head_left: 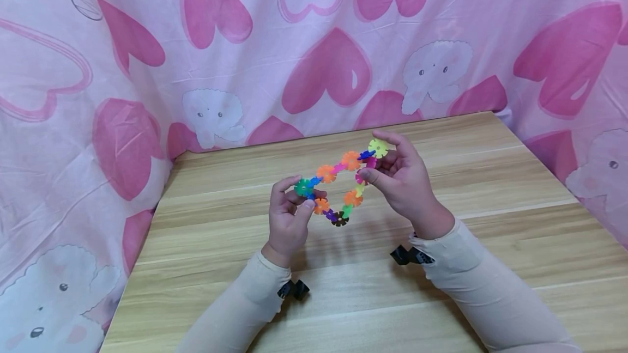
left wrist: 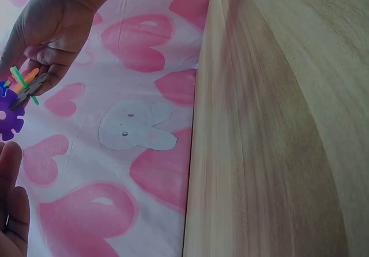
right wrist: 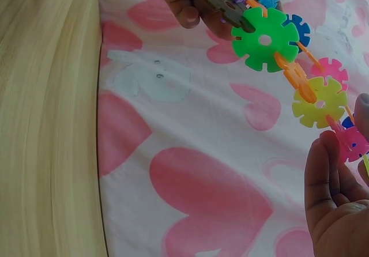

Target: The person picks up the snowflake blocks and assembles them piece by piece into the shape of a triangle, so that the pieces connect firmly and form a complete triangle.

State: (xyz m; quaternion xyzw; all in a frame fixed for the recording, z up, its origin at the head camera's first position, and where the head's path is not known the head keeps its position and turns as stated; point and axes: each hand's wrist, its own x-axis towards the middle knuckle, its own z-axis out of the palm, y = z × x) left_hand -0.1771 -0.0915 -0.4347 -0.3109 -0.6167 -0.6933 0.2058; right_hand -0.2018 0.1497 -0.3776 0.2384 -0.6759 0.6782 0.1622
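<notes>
Between both hands hangs a closed ring of notched plastic snowflake discs (head_left: pixel 351 160), slotted edge to edge in orange, pink, blue, green, yellow, purple and brown. My left hand (head_left: pixel 288 219) pinches its left end, around the green disc (head_left: pixel 302 187) and the blue one below. At the upper right end my right hand (head_left: pixel 404 184) grips the pink discs, with thumb in front and a finger behind the yellow disc (head_left: pixel 379 148). In the right wrist view a bright green disc (right wrist: pixel 265 40) and a yellow disc (right wrist: pixel 320 102) face the camera. A purple disc (left wrist: pixel 9 114) shows in the left wrist view.
The ring is held above a wood-grain table (head_left: pixel 206 266). A pink curtain (head_left: pixel 265 64) with hearts and white animals hangs behind the table and at its sides. Black camera mounts (head_left: pixel 293 290) sit at both sleeve cuffs.
</notes>
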